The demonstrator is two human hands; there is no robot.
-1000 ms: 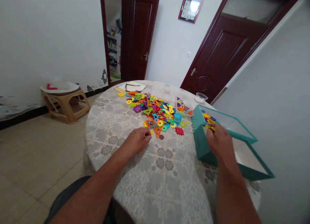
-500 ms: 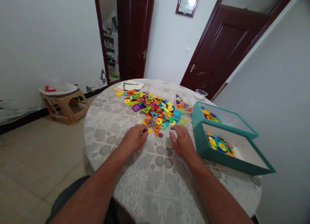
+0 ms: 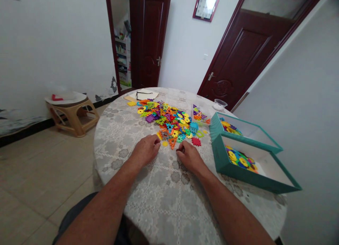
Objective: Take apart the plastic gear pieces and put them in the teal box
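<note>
The right hand (image 3: pixel 188 155) is partly closed, thumb and fingertips pinched on a small dark brown piece (image 3: pixel 179 150) at the near edge of the pile of colourful plastic pieces (image 3: pixel 171 119). The left hand (image 3: pixel 148 149) is loosely curled on the tabletop (image 3: pixel 161 195), just left of a round yellow piece (image 3: pixel 165 143); whether its fingers hold anything cannot be told. An orange triangular piece (image 3: pixel 172 143) lies between the two hands, slightly beyond them. A red square piece (image 3: pixel 196 141) lies to the right of the pile, beyond the right hand.

On the right side of the tabletop stand two open teal boxes side by side, the near box (image 3: pixel 254 165) and the far box (image 3: pixel 246 130), each with colourful pieces in its left part. Black-framed glasses (image 3: pixel 144 93) rest on paper at the far left, and a clear plastic bowl (image 3: pixel 220 103) sits at the far right.
</note>
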